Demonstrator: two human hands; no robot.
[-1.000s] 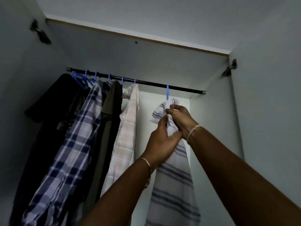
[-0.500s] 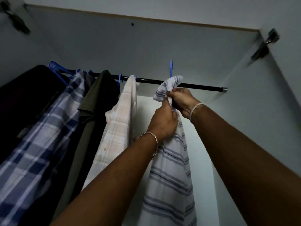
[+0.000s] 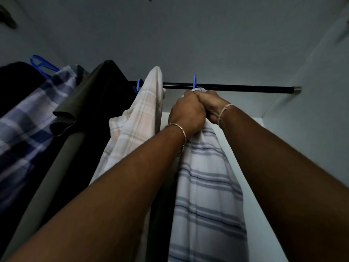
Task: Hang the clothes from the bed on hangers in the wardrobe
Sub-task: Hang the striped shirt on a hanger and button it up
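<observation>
A white shirt with grey-blue stripes hangs from a blue hanger hooked over the black wardrobe rail. My left hand and my right hand are side by side just under the rail, both gripping the bunched top of the striped shirt at the hanger. The hanger's body is hidden by the cloth and my hands.
To the left on the rail hang a pale pink checked shirt, an olive garment, a blue checked shirt and a black garment, on blue hangers. The rail is bare to the right, up to the wardrobe's side wall.
The view has moved closer and tilted up. My hands have risen with the shirt's collar, right up to the rail, and the collar tip is now covered by them.
</observation>
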